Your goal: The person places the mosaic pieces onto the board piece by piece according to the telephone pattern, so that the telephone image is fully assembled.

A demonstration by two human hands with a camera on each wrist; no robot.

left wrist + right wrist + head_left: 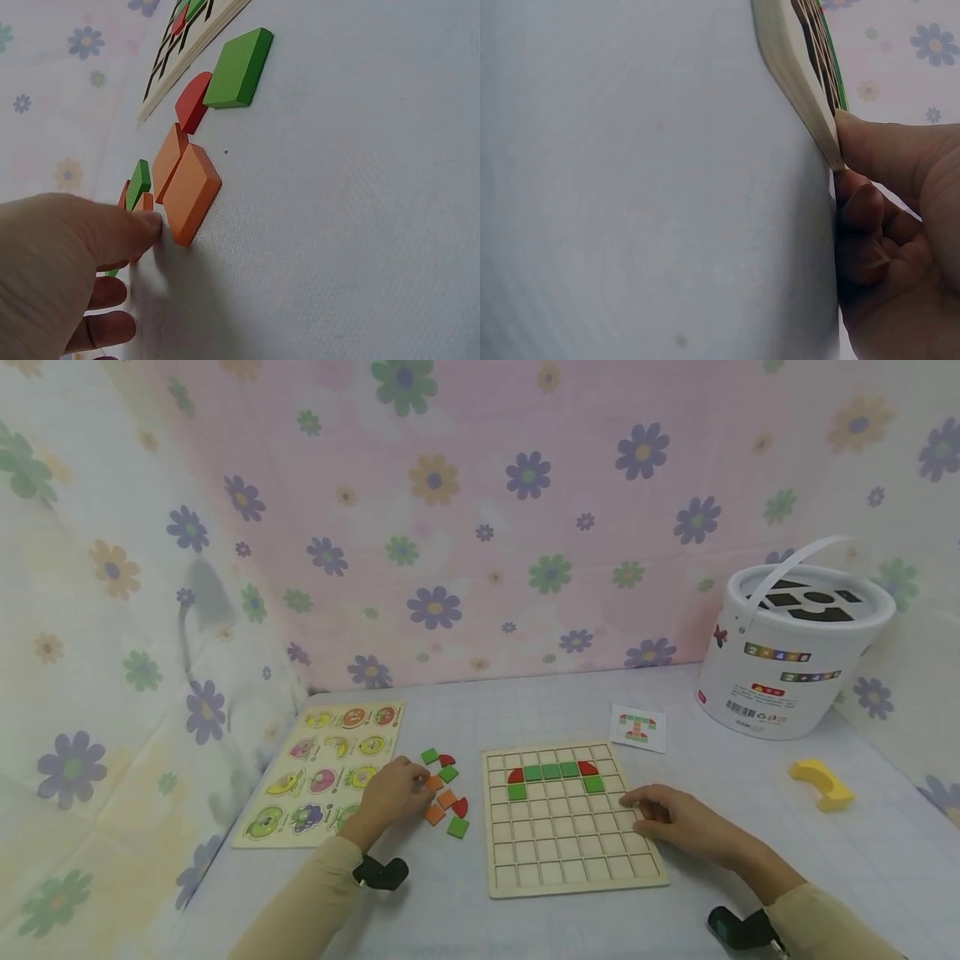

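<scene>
My left hand (397, 789) is at a loose group of small tiles beside the board, thumb and fingers at an orange square tile (145, 201); its far side is hidden behind the thumb. Around it lie two more orange squares (193, 193), green squares (457, 827) and red rounded tiles (461, 807). My right hand (678, 822) pinches the right edge of the wooden grid board (555, 831), thumb on top, other fingers curled at the side. Near the board's top, a row of three green squares (551, 772) has a red tile at each end, with a green square below each.
A picture card (637, 729) with a tile pattern lies behind the board. A fruit picture board (315, 722) is at the left. To the right are a yellow arch block (822, 783) and a white lidded bucket (780, 668). Flowered cloth (480, 568) stands behind.
</scene>
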